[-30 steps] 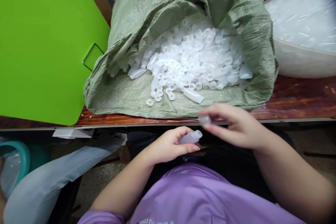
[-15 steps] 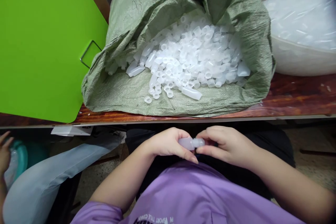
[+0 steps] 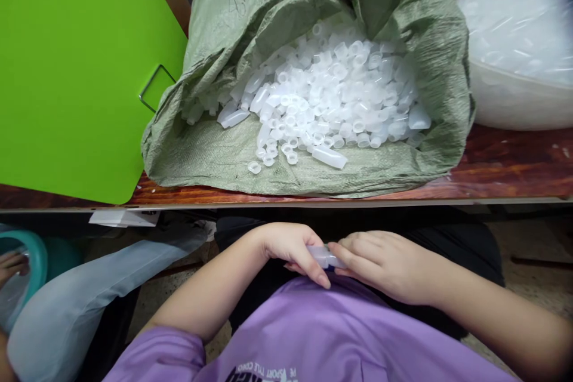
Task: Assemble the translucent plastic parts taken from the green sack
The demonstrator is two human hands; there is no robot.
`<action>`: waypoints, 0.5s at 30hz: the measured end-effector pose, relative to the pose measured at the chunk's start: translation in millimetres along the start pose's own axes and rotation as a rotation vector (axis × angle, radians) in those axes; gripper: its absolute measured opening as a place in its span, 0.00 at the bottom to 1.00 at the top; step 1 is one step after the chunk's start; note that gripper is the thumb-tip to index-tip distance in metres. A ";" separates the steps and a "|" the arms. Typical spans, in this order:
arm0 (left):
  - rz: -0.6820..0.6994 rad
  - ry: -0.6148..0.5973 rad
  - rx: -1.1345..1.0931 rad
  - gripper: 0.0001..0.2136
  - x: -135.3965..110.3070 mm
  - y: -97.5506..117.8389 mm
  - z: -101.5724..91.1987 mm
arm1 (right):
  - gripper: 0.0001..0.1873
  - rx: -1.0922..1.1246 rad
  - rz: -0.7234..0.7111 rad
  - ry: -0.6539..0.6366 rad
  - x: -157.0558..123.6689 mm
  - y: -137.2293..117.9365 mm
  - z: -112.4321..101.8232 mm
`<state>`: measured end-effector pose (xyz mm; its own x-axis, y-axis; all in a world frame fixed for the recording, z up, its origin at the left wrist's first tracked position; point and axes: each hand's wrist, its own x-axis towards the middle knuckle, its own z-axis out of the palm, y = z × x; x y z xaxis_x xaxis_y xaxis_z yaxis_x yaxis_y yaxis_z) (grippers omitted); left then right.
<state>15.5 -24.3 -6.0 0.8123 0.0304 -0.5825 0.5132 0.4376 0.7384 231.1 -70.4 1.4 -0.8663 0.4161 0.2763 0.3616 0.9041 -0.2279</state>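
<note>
My left hand (image 3: 289,246) and my right hand (image 3: 385,262) meet just below the table edge, above my lap. Between them is a small translucent plastic bottle (image 3: 323,256). The left hand wraps the bottle's body. The right hand's fingers pinch the cap end of the same bottle. On the table ahead lies an open green woven sack (image 3: 233,155), and a heap of white translucent bottles and caps (image 3: 331,95) spills from its mouth.
A bright green board (image 3: 76,71) with a wire clip covers the table's left part. A clear bag of plastic parts (image 3: 519,54) sits at the right. The wooden table edge (image 3: 501,182) runs across. Another person's hand (image 3: 11,262) is by a teal tub at lower left.
My right hand came down from the table edge with a cap and joined the left hand at the bottle. Both hands have sunk a little toward my lap.
</note>
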 end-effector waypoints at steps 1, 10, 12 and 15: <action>0.011 -0.051 -0.044 0.16 1.9 -2.1 -0.8 | 0.15 -0.019 -0.070 0.019 1.1 0.7 -2.9; -0.015 -0.052 -0.128 0.12 5.6 -6.2 -4.7 | 0.17 0.127 0.078 -0.106 15.4 5.4 -6.3; -0.001 0.035 -0.042 0.13 4.3 -3.3 -2.6 | 0.25 0.244 0.321 -0.175 15.0 5.2 2.8; -0.024 0.207 0.052 0.14 1.5 1.2 1.8 | 0.29 0.390 0.566 -0.202 10.5 5.2 14.6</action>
<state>17.8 -25.4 -5.4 0.7279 0.2072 -0.6536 0.5498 0.3932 0.7369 218.9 -62.7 -10.5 -0.6429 0.7505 -0.1530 0.6577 0.4385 -0.6125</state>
